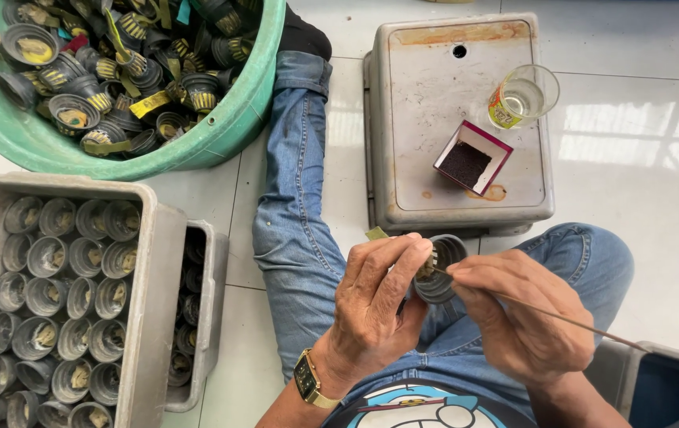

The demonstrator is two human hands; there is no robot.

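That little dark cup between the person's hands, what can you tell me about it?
The little dark cup is a small round grey-black piece with ribbed sides, apparently plastic or metal. It lies tilted on its side over the lap, mouth facing away. The left hand pinches its rim, where a yellowish band shows. The right hand holds a thin stick whose tip meets that rim. It resembles the cups filling the grey tray.

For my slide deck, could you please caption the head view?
Left hand holds a small dark cup while right hand works it with a thin stick.
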